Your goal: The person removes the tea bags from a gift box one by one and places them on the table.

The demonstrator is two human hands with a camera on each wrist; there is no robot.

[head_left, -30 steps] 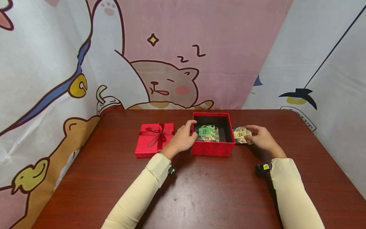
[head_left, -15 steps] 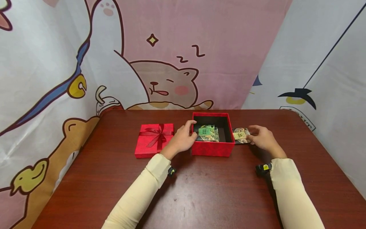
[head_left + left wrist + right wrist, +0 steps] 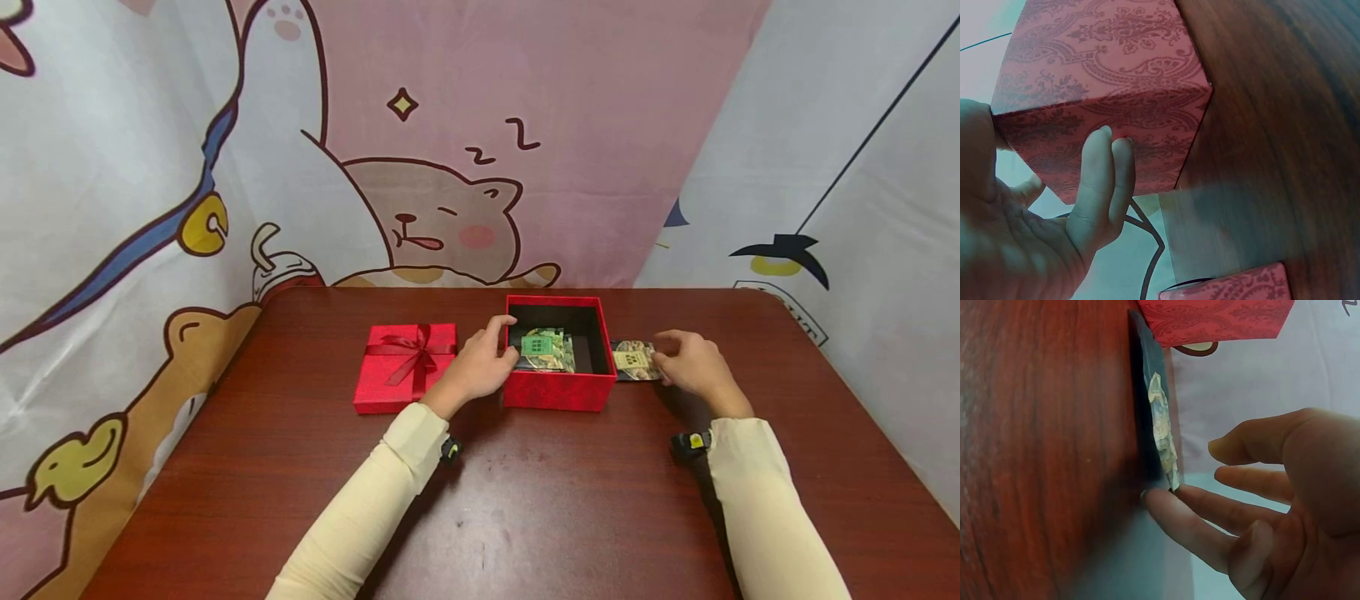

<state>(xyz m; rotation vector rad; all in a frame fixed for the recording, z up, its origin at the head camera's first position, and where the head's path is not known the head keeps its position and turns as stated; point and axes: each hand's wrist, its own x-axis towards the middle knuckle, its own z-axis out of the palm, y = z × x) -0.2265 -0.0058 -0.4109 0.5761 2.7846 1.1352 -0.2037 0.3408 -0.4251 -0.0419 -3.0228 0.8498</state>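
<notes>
Head view. Person in cream sleeves [image 3: 367, 500] at a brown wooden surface [image 3: 540, 500]. Left hand [image 3: 471, 364] on the left wall of the open red gift box [image 3: 558, 392], fingers [image 3: 497, 329] and thumb meeting the rim at two separate spots. Right hand [image 3: 697, 367] at the outer end of a yellow-labelled sachet [image 3: 633, 361]; thumb and fingers parted. Sachet lies flat, printed face up, just right of the box; its visible long axis runs left to right, one end toward the box, the other toward the right hand. From where I stand I cannot tell whether it touches the wall. Inside the box: a green-labelled sachet [image 3: 546, 350]. Red lid [image 3: 375, 387] with ribbon bow [image 3: 416, 357] sits to the left, apart from the box.

Left wrist view. Two nearly straight fingers, side by side, against the patterned outer wall; thumb passes behind the rim, wall held between. Thumb tip hidden.

Right wrist view. Thumb well clear; one lower fingertip appears to touch the sachet's near end. Edge-on, the sachet runs from box toward fingers.
</notes>
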